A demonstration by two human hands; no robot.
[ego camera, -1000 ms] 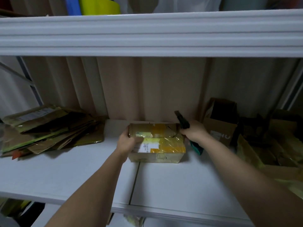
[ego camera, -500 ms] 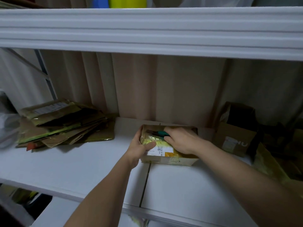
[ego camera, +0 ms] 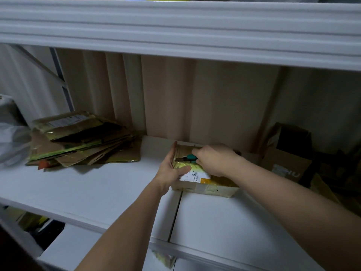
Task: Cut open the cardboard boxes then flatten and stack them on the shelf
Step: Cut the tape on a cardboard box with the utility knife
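A small taped cardboard box [ego camera: 207, 186] with yellow tape and a white label sits on the white shelf [ego camera: 97, 190]. My left hand [ego camera: 172, 169] grips its left end, thumb on top. My right hand [ego camera: 214, 159] holds a green-handled cutter [ego camera: 187, 157] whose blade tip lies on the box's top near the left edge. A pile of flattened cardboard [ego camera: 82, 141] lies at the shelf's back left.
An open brown box [ego camera: 287, 153] stands at the back right, with more crumpled cardboard [ego camera: 328, 190] beside it. The upper shelf's white edge [ego camera: 175, 30] hangs low overhead. A corrugated wall closes the back. A lower shelf [ego camera: 72, 249] shows below.
My right hand brought the cutter from the box's right end over its top, and the blade now lies near the left edge. My left hand keeps gripping the box's left end.
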